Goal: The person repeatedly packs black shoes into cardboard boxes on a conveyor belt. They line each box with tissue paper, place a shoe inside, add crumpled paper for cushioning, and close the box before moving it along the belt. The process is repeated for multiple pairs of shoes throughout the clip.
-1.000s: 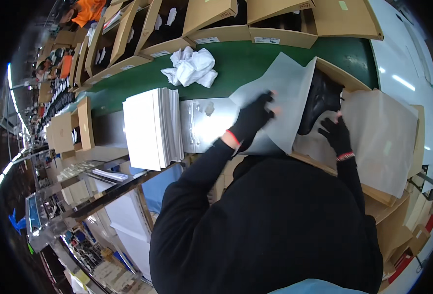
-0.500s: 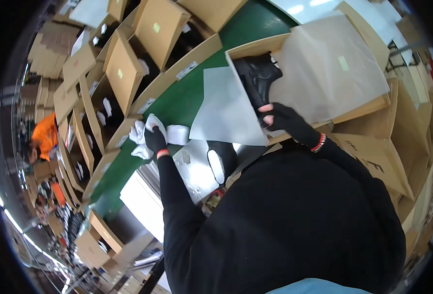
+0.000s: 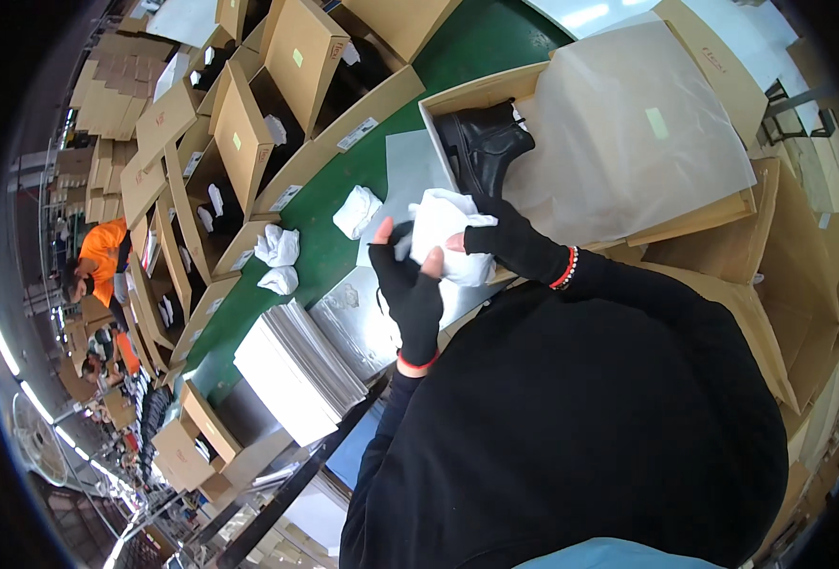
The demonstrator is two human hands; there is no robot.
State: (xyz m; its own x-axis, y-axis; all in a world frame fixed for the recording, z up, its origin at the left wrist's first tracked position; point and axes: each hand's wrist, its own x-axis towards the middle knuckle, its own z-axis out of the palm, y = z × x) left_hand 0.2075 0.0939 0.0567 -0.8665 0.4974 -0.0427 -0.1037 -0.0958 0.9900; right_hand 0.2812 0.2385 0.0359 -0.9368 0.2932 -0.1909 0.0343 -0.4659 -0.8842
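A crumpled wad of white paper (image 3: 446, 213) is between my hands, in front of the shoe box. My right hand (image 3: 509, 237), in a black fingerless glove, grips it with the thumb pressed on its near side. My left hand (image 3: 412, 299), gloved the same way, is at the wad's left with fingers spread and the thumb against or very near the paper. A black lace-up ankle boot (image 3: 486, 142) lies at the left end of the open cardboard box (image 3: 431, 112). Behind my left hand something dark is mostly hidden; I cannot make it out.
More paper wads (image 3: 358, 211) lie on the green bench (image 3: 329, 242). A translucent sheet (image 3: 628, 133) drapes over the box's right part. A stack of white sheets (image 3: 296, 370) stands at the near left. Open shoe boxes (image 3: 239, 142) line the far side. A person in orange (image 3: 104, 251) is far left.
My left hand has moved right from the paper wads to the box, and a wad is now between my hands. My right hand has left the boot and gripped the wad.
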